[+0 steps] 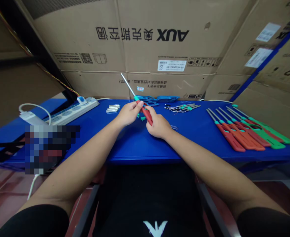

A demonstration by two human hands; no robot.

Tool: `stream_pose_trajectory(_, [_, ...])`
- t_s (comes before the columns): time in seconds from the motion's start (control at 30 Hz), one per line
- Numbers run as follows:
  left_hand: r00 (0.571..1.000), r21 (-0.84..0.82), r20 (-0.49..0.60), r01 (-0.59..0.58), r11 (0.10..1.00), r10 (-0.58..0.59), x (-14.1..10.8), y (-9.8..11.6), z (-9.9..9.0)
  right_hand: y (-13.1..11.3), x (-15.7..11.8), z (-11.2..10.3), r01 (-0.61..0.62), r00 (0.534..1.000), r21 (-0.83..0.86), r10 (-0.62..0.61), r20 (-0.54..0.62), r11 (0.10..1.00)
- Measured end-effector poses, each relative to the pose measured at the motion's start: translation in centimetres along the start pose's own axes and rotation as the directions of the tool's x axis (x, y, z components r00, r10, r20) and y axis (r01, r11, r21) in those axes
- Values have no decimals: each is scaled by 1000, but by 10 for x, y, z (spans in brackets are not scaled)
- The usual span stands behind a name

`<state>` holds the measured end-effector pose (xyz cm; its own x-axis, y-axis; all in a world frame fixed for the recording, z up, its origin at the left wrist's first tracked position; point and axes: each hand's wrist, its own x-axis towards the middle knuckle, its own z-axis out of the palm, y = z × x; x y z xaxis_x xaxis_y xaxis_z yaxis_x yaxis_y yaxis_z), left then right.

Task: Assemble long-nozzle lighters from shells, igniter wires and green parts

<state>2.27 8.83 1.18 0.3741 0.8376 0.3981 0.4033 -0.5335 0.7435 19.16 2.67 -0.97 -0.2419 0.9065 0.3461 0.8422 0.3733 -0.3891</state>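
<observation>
The left hand (pixel 129 113) and right hand (pixel 157 125) are both closed on a long red utility lighter (pixel 145 113), held just above the middle of the table. The left fingertips (pixel 140 103) pinch its upper end beside a teal collar (pixel 136 98), while the right fingers wrap the red grip lower down. Its thin metal nozzle (pixel 127 84) points toward 11 o'clock and stands out against the cardboard behind. Just below the hands, small green plastic pieces (pixel 142 118) lie on the blue table (pixel 135 148), and a clear slim tube (pixel 174 127) lies near the right hand at 3 o'clock. At 12 o'clock, blue plastic parts (pixel 157 98) lie along the table's far edge. Short metal tubes (pixel 112 108) sit at 10 o'clock, and wired metal rods with teal collars (pixel 182 107) lie at 2 o'clock. Farther out at 3 o'clock, red, orange and green lighters (pixel 248 128) lie side by side in a row. A white power strip (pixel 71 112) with a plugged-in cable runs along the table at 9 o'clock, and a pixelated patch (pixel 48 148) covers the near left corner. Large AUX cardboard boxes (pixel 140 49) stand behind the table.
</observation>
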Motion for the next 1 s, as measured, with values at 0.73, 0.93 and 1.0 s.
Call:
stream_pose_trajectory(0.73, [992, -91, -122, -22, 996, 11, 1, 5, -13, 43, -104, -82, -307, 922, -198, 239, -306, 931])
stream_pose_trajectory(0.93, [985, -110, -174, -18, 994, -2, 3, 8, -22, 94, -184, -98, -563, 827, -459, 476, -300, 688])
stream_pose_trajectory(1.0, [972, -145, -232, -15, 989, -19, 5, 6, -31, 99, -190, -98, -588, 806, -500, 511, -298, 636])
